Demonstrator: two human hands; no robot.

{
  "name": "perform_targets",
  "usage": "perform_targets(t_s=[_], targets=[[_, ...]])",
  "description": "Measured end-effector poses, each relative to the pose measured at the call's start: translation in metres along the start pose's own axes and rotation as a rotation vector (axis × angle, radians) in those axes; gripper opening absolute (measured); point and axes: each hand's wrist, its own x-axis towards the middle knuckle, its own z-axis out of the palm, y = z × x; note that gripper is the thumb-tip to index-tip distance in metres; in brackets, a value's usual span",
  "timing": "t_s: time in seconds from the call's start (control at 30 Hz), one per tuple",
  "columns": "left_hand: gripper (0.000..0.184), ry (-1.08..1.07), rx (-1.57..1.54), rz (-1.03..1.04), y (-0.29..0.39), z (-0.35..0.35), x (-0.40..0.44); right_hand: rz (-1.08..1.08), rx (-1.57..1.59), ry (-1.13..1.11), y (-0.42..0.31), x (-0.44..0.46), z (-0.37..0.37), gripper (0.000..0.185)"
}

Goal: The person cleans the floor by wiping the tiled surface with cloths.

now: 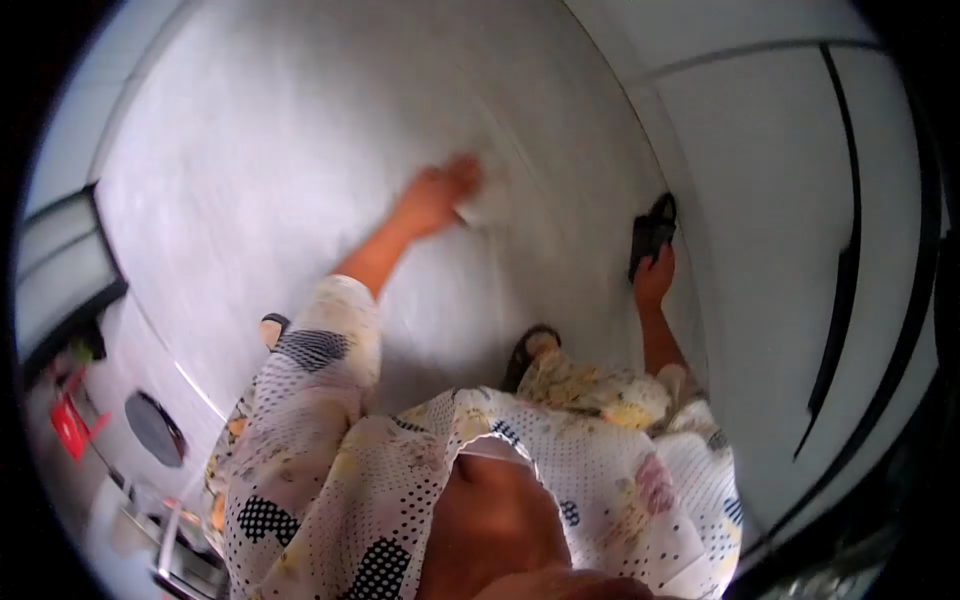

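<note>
Shoe (pixel 648 238) sitting at two o'clock, the right hand (pixel 655 282) reaching onto its near end.
The right fingers are apparently clamping on that end, beside the cabinet (pixel 755 215); a weak, end-only hold risks the shoe slipping, and a swing toward three o'clock risks a knock on the panel. The left hand (pixel 432 202) is blurring at eleven o'clock above the floor (pixel 290 130); I cannot tell whether its fingers are together.
</note>
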Motion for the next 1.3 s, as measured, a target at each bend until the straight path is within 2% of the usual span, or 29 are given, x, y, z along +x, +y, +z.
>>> perform_targets(t_s=[0.03,0.07,0.1,0.13,0.23,0.27,0.3,0.33,0.37,0.43,0.47,0.53,0.57,0.6,0.63,0.7,0.73,0.77,0.83,0.9,0.97,1.07,1.1,1.17,1.23,1.3], targets=[[0.057,0.084,0.049,-0.108,-0.026,0.001,-0.005,-0.028,-0.061,-0.062,0.020,-0.020,-0.006,0.048],[0.063,0.101,0.145,-0.106,-0.052,-0.011,-0.006,-0.052,-0.122,-0.129,0.041,-0.036,-0.016,0.049],[0.061,0.077,-0.044,-0.322,-0.068,-0.030,-0.001,0.071,-0.090,-0.299,0.035,-0.036,-0.030,0.052],[0.063,0.089,0.192,-0.306,-0.086,-0.046,-0.001,0.030,-0.133,-0.360,0.034,-0.037,-0.040,0.054],[0.067,-0.019,0.515,-0.313,-0.117,-0.069,0.023,0.101,-0.207,-0.563,0.041,-0.001,-0.056,0.067],[0.067,0.031,0.463,-0.262,-0.132,-0.064,-0.014,0.117,-0.217,-0.578,0.035,-0.033,-0.038,0.069],[0.066,0.062,0.392,-0.226,-0.163,-0.056,-0.023,0.199,-0.216,-0.588,0.010,-0.020,-0.023,0.070],[0.066,0.005,0.416,-0.266,-0.157,-0.065,-0.021,0.288,-0.205,-0.590,-0.010,-0.012,-0.029,0.071],[0.066,0.031,0.401,-0.250,-0.157,-0.068,-0.028,0.259,-0.315,-0.593,-0.036,-0.009,-0.033,0.069],[0.065,0.056,0.357,-0.200,-0.158,-0.047,-0.020,0.392,-0.307,-0.425,-0.037,-0.020,0.000,0.067],[0.063,0.114,0.304,-0.174,-0.154,-0.049,-0.026,0.512,-0.199,-0.225,-0.034,-0.032,0.009,0.066],[0.062,0.121,0.296,-0.156,-0.131,-0.061,-0.048,0.456,-0.315,-0.014,-0.093,-0.070,0.002,0.061],[0.062,0.100,0.290,-0.137,-0.116,-0.064,-0.050,0.405,-0.303,-0.013,-0.103,-0.095,0.005,0.059],[0.062,0.100,0.296,-0.105,-0.109,-0.063,-0.053,0.306,-0.374,0.147,-0.116,-0.127,0.023,0.053],[0.061,0.087,0.291,-0.074,-0.106,-0.059,-0.060,0.448,-0.189,-0.019,-0.149,-0.146,0.013,0.044],[0.061,0.098,0.286,-0.032,-0.103,-0.050,-0.074,0.383,-0.114,0.106,-0.205,-0.190,0.023,0.039],[0.061,0.112,0.247,-0.024,-0.125,-0.036,-0.084,0.320,-0.191,0.196,-0.245,-0.211,0.046,0.040],[0.061,0.131,0.253,-0.013,-0.126,-0.036,-0.080,0.265,-0.089,0.238,-0.266,-0.226,0.056,0.041],[0.061,0.141,0.266,0.011,-0.131,-0.034,-0.077,0.159,0.004,0.138,-0.316,-0.230,0.051,0.044],[0.061,0.134,0.298,-0.022,-0.135,-0.031,-0.066,0.003,-0.017,0.119,-0.332,-0.216,0.059,0.043],[0.060,0.159,0.265,-0.011,-0.168,-0.007,-0.072,-0.109,0.052,0.105,-0.331,-0.190,0.067,0.045],[0.059,0.167,0.215,0.004,-0.186,-0.001,-0.075,-0.031,-0.145,0.187,-0.293,-0.155,0.061,0.047],[0.059,0.166,0.191,0.016,-0.186,-0.004,-0.066,0.108,-0.145,0.171,-0.271,-0.152,0.050,0.045],[0.058,0.151,0.337,0.100,-0.201,-0.002,-0.065,0.404,-0.116,0.133,-0.226,-0.159,0.027,0.042],[0.057,0.106,0.277,0.021,-0.202,-0.007,-0.060,0.502,-0.330,0.356,-0.163,-0.197,0.020,0.033],[0.057,0.110,0.290,0.056,-0.156,-0.021,-0.066,0.749,-0.247,0.385,-0.083,-0.265,0.003,0.030]])
